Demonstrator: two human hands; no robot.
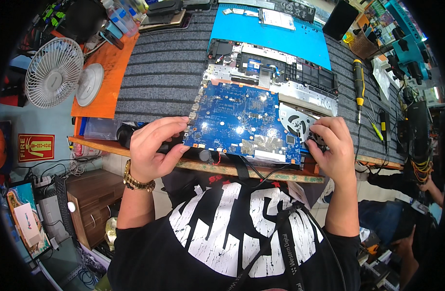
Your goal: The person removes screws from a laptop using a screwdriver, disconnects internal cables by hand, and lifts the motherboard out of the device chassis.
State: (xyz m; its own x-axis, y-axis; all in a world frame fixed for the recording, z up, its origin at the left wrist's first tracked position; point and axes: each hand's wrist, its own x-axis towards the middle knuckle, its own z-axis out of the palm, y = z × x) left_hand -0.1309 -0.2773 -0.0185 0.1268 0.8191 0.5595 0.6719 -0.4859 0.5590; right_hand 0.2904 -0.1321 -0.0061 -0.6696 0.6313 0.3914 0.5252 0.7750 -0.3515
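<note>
A blue laptop motherboard (227, 114) is held over the near edge of the bench, its ports along the left side and a small round coin cell (205, 155) on a red wire at its front edge. My left hand (157, 148) pinches the board's left edge between fingers and thumb. My right hand (335, 148) is closed at the right end, beside a silver and black cooling fan (296, 121) that sits against the board. Its fingertips grip a small dark part there. Just behind lies the opened laptop chassis (304, 72) with a loose flat ribbon cable (265, 75).
A blue work mat (237, 29) spreads behind the chassis on a ribbed grey mat (159, 72). To the right lie a yellow-black screwdriver (359, 87) and a green-tipped tool (376, 131), near a teal microscope (406, 46). A white desk fan (55, 72) stands left. Another person (401, 218) is at right.
</note>
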